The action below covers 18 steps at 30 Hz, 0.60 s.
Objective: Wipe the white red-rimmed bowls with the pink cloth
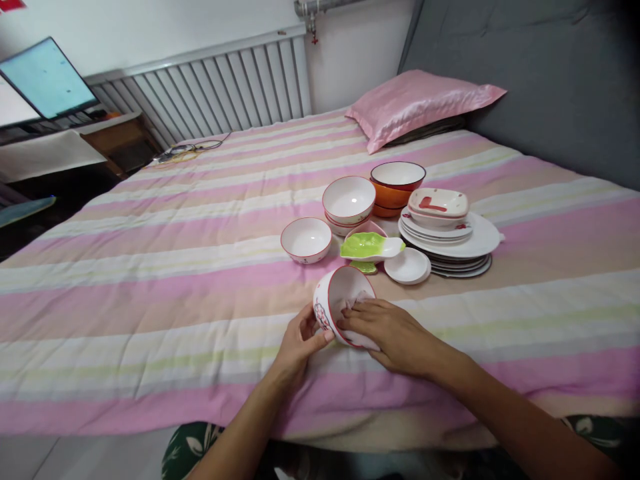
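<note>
My left hand [303, 339] grips a white bowl [324, 310] with a red rim and a flower print, its thumb on the near side. The bowl is tilted, its mouth turned to the right. Inside it my right hand [387, 330] presses a crumpled white cloth [356, 300] against the wall; the fingers hide most of it, and whether it is cloth or tissue is unclear. Just beyond stand another red-rimmed bowl [306, 239], a stack of similar bowls [349, 200], a green leaf-shaped dish [367, 245] and small white saucers [407, 265].
Brown bowls [393, 197] stand behind the stack. To the right are piled white plates [483, 237] with square dishes [437, 203] on top. All rest on a striped bedsheet [175, 300]. A pink pillow [420, 103], a radiator [215, 90] and cables [193, 148] lie farther back.
</note>
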{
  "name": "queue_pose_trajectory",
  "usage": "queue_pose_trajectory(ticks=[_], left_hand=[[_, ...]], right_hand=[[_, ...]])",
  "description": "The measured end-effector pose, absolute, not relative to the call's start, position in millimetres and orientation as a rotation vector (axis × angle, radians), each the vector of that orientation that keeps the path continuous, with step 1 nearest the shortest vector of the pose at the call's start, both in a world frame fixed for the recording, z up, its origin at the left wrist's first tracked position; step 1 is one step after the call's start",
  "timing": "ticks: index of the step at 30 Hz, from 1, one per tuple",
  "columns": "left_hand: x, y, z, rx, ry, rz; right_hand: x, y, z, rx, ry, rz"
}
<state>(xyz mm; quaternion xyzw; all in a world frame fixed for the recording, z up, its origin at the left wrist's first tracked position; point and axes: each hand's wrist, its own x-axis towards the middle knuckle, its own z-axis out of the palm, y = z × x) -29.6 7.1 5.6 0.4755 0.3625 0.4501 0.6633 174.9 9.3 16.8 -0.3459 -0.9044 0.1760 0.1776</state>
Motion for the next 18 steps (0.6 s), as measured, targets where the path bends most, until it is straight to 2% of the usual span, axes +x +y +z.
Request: queue_pose_trajectory(ticks=[13, 18], left_hand=[[-29.3, 7.4, 4.2, 1.066, 0.795, 1.034], [-28.4, 6.9, 5.9, 1.063, 0.792, 1.062]], right_hand=[[180.2, 14.4, 5.2, -0.895, -2.537, 0.513], [174.4, 6.1, 15.1, -1.074, -2.416, 0.684]])
